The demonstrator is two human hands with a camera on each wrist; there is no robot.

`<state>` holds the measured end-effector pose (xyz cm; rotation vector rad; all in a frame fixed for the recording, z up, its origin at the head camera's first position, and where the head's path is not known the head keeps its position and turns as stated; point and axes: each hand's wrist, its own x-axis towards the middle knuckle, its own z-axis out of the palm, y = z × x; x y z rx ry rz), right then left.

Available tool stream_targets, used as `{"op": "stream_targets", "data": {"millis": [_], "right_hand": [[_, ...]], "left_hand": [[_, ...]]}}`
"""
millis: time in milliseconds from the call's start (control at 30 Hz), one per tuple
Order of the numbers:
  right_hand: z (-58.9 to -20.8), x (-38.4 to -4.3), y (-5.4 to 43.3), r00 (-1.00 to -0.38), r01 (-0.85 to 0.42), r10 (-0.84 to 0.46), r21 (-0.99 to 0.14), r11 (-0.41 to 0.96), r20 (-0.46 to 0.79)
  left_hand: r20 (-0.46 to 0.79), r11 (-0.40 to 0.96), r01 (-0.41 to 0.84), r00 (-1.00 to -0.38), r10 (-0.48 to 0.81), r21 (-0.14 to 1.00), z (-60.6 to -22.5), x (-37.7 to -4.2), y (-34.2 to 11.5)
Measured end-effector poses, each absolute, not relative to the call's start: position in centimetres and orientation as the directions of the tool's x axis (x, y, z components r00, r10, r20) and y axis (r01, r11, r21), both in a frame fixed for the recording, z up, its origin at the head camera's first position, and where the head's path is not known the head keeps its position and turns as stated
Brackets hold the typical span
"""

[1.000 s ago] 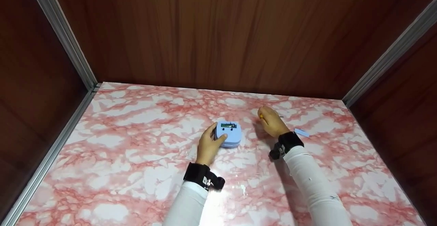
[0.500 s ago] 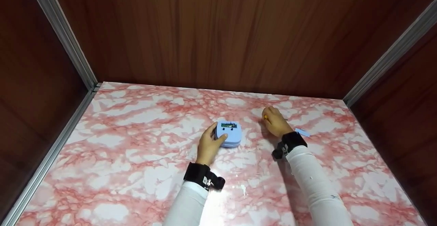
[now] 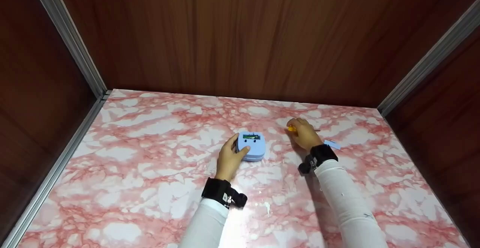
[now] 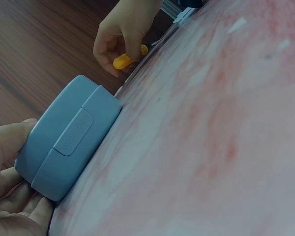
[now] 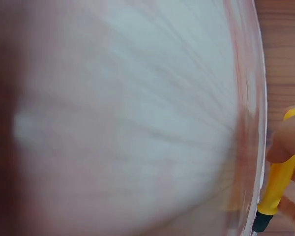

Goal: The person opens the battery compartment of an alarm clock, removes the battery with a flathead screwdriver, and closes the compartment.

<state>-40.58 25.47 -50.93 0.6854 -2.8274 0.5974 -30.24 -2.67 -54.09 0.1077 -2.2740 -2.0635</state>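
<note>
My left hand (image 3: 228,160) grips a light blue, rounded-square device (image 3: 256,149) by its left side, thumb on top, fingers against the edge. A green battery (image 3: 250,137) shows in an uncovered slot on its upper face. In the left wrist view the blue case (image 4: 73,135) has a seam and a raised tab with unreadable lettering. To the right, my right hand (image 3: 305,135) holds a screwdriver (image 5: 280,182) with a yellow handle and black collar. Its thin metal shaft points right in the head view, away from the device; the fingers hide part of the handle.
A small light blue flat cover (image 3: 332,144) lies on the table just right of my right wrist. The red-and-white marbled table (image 3: 157,173) meets dark wood panels (image 3: 225,38) at the back and sides, with metal rails (image 3: 71,38) at the corners.
My right hand, with the screwdriver, has shifted slightly right, and more of the yellow handle now shows. The left hand and the device have stayed in place.
</note>
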Motion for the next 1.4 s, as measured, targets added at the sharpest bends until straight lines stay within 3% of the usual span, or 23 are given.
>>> {"op": "stream_targets", "data": {"millis": [300, 867, 1267, 1400], "right_hand": [[-51.3, -40.5, 25.3, -0.89, -0.455, -0.403, -0.352, 0.818, 0.213], [-51.6, -40.8, 25.5, -0.898, -0.44, -0.385, -0.408, 0.8, 0.212], [-50.8, -40.4, 25.4, -0.871, -0.487, -0.432, -0.306, 0.818, 0.233], [-49.7, -39.3, 24.4, -0.873, -0.486, -0.415, -0.379, 0.787, 0.257]], "left_hand": [[0.003, 0.055, -0.002, -0.996, -0.084, 0.998, -54.2, -30.3, -2.7], [0.007, 0.114, -0.005, -0.995, -0.102, 0.994, -54.3, -30.3, -2.7], [0.011, 0.074, 0.005, -0.996, -0.092, 0.997, -54.2, -30.3, -2.6], [0.012, 0.067, 0.006, -0.996, -0.092, 0.998, -54.2, -30.3, -2.7]]}}
